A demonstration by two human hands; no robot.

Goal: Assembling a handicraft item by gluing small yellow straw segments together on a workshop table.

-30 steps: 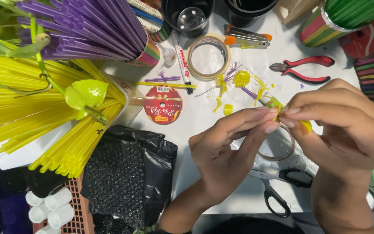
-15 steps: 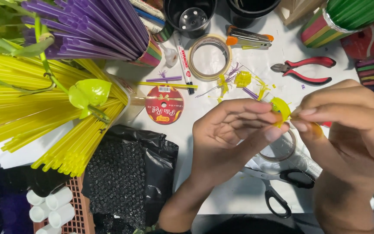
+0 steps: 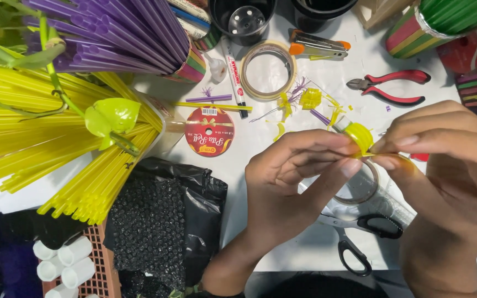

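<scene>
My left hand (image 3: 293, 182) and my right hand (image 3: 443, 160) meet above a white table, fingertips pinched together on a small curled piece of yellow straw (image 3: 359, 135). The yellow piece sticks up between both thumbs and forefingers. Beneath my hands lie a clear tape roll (image 3: 366, 194) and black-handled scissors (image 3: 360, 243), partly hidden by my wrists. Yellow and purple straw scraps (image 3: 310, 99) are scattered on the table just beyond my fingers.
Bundles of yellow straws (image 3: 45, 154) and purple straws (image 3: 111, 33) fill the left. A red ribbon spool (image 3: 210, 131), a marker (image 3: 233, 72), a tape roll (image 3: 268, 69), red pliers (image 3: 390, 88), a stapler (image 3: 316, 47), black cups (image 3: 244, 19) and a black bag (image 3: 155, 221) surround the work spot.
Both hands have shifted slightly up and right, and the curled yellow piece now shows more clearly above the pinching fingertips.
</scene>
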